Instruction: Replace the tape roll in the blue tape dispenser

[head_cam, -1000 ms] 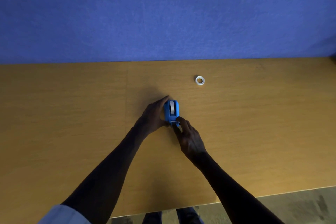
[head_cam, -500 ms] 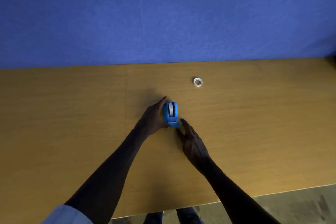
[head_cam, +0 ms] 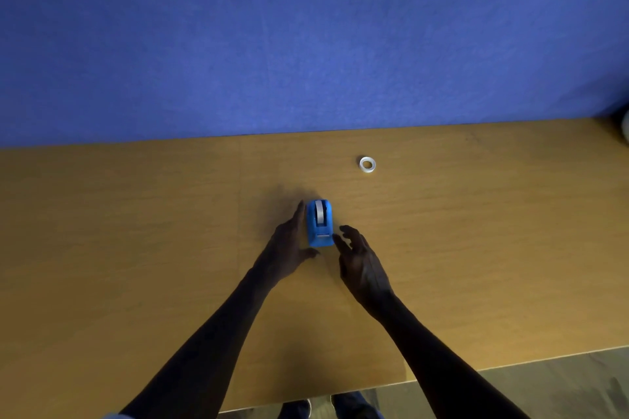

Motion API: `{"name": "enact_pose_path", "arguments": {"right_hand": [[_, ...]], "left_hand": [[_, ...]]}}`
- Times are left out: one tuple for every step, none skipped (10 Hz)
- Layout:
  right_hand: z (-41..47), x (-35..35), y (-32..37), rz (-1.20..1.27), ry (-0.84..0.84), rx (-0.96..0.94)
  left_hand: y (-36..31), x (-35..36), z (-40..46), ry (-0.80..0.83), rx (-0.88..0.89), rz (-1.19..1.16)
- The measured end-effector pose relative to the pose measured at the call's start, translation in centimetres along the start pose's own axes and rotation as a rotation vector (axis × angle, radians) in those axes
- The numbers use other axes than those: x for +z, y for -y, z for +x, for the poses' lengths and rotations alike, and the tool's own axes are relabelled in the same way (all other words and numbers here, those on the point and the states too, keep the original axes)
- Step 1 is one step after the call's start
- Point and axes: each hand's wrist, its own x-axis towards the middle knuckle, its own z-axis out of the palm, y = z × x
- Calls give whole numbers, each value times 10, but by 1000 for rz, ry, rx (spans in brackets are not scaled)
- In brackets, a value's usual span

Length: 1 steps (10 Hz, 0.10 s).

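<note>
Wooden desk running full width under blue wall, front edge showing at bottom. Blue tape dispenser sitting upright near desk middle, white tape roll sitting in its slot. Small white ring lying flat on desk, farther back and to right, well apart from dispenser. Floor showing beyond front edge, bottom right.

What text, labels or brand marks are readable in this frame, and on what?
None readable.
Blue plastic tape dispenser: no legible print; the pale strip near its front is too small to tell.
Small white tape ring: no marking visible.
Wooden desk and blue fabric wall panel: plain.
</note>
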Motion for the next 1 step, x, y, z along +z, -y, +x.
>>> {"name": "enact_pose_path", "arguments": {"right_hand": [[2,-1,2,-13,-67,16]], "left_hand": [[0,3,-11,-37,-4,-27]]}}
